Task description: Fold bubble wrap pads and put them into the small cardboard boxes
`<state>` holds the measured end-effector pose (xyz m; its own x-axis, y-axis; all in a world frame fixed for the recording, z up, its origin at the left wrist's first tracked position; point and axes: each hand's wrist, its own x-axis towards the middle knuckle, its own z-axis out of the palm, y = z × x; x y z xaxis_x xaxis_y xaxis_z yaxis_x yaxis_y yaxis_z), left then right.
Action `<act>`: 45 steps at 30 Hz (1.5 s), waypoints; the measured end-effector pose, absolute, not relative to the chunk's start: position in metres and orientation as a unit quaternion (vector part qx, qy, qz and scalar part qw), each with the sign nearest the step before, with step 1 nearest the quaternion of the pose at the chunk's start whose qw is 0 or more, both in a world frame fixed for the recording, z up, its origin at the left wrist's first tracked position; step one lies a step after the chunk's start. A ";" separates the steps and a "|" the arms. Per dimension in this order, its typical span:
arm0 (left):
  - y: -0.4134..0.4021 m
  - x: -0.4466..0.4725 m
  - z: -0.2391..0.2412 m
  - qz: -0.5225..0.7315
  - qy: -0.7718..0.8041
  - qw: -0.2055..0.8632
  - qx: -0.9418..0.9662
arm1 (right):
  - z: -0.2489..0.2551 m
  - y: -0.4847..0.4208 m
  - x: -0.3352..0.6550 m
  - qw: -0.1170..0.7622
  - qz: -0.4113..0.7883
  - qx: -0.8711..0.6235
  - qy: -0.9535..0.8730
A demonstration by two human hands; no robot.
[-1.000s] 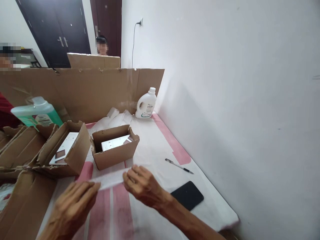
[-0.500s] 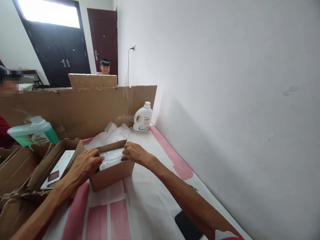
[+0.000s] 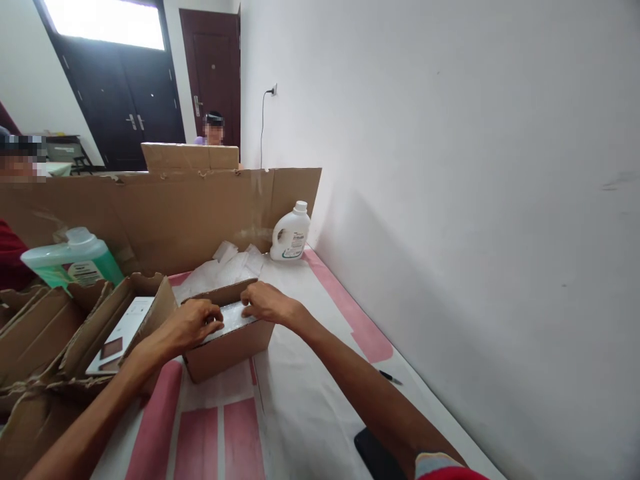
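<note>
In the head view, a small open cardboard box (image 3: 230, 347) sits on the pink-and-white table cover (image 3: 300, 387), straight under both hands. The left hand (image 3: 193, 323) and right hand (image 3: 267, 303) lie palm-down with curled fingers pressing a pale, glossy plastic packet (image 3: 231, 313) into the box's top. The box is matte brown corrugated board, rectangular, its rim edges rough; a white plastic jug (image 3: 291, 232) stands well behind it.
</note>
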<state>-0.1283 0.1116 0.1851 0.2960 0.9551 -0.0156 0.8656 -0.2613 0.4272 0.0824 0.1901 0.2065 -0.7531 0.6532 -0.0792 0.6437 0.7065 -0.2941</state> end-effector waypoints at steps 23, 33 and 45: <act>0.019 -0.087 0.087 0.561 0.681 0.233 0.408 | 0.075 0.133 0.087 0.584 0.512 -0.372 -0.509; -0.021 -0.043 0.109 0.576 0.627 0.296 0.432 | 0.119 0.040 0.145 0.596 0.454 -0.438 -0.496; -0.102 -0.064 0.129 0.576 0.679 0.237 0.388 | 0.112 -0.043 0.120 0.527 0.509 -0.439 -0.520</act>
<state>-0.0638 -0.1023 0.1291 -0.5858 0.8009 0.1245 0.2545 0.0359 0.9664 0.1203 -0.0433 0.1116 -0.0593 0.9931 0.1011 -0.0788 0.0964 -0.9922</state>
